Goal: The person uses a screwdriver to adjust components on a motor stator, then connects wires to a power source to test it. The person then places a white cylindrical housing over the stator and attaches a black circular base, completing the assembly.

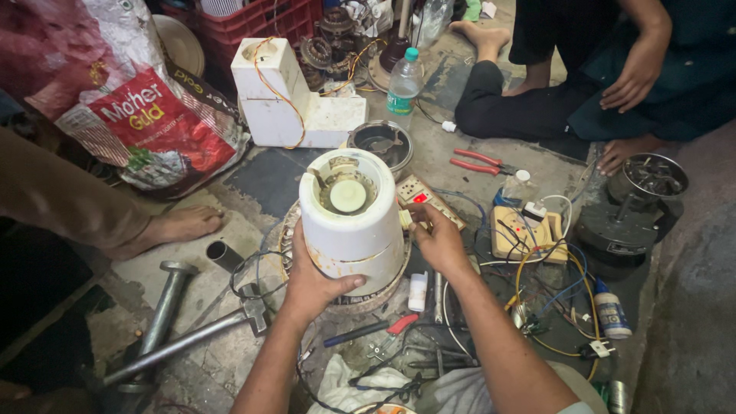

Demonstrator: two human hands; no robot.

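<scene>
You are gripping the white mixer base with both hands: your left hand is wrapping around its lower left side, thumb lying across the front, and your right hand is pressing against its right side, though its fingers are partly hidden behind the body, so how tightly they are closing is hard to tell. The base is standing upright on a round metal ring on the floor, its open top facing you. Just beside your right hand a switch board is lying, with red pliers farther off. A screwdriver is resting near your left wrist, and another person's hand is resting on a knee well apart.
</scene>
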